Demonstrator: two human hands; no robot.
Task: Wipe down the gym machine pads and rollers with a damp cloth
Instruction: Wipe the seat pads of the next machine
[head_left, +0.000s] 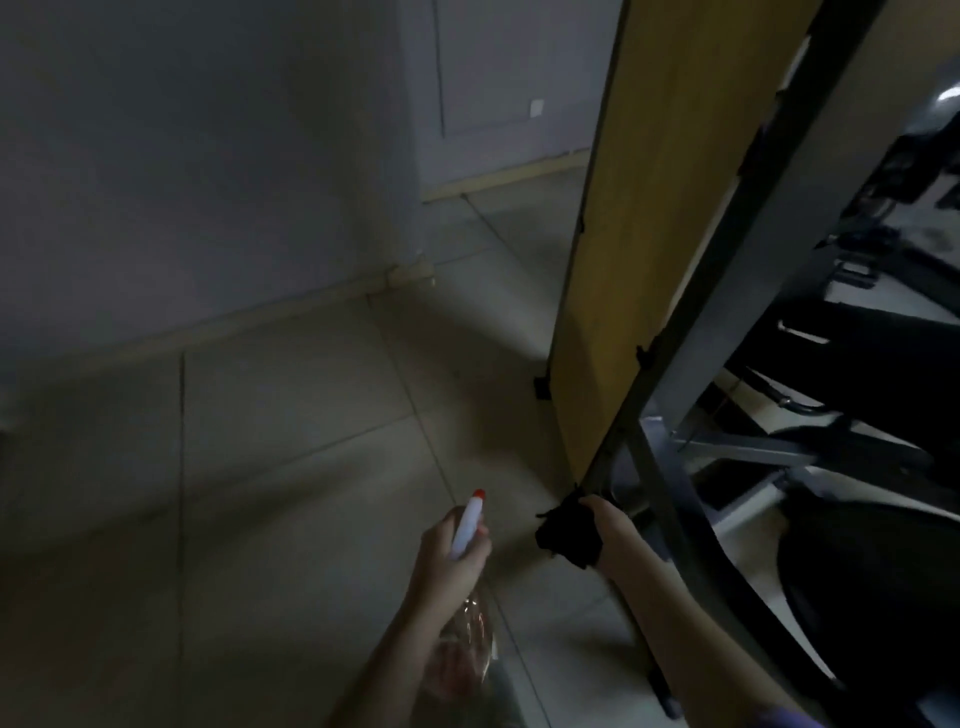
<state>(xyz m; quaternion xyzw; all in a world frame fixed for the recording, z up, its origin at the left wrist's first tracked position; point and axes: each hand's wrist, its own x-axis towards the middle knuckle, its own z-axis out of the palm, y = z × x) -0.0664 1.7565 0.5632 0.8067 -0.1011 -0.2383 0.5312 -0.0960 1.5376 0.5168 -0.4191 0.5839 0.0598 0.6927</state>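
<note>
2 hands busy: left hand (451, 552) is wrapped round the neck of a clear spray bottle (468, 522), and right hand (609, 524) clutches a black cloth (566, 536) right at the bottom corner of the yellow panel (665, 208). I'd mist the cloth, not the machine. Then go for what looks like a dark pad (857, 597) to the right of the panel, using firm overlapping strokes.
</note>
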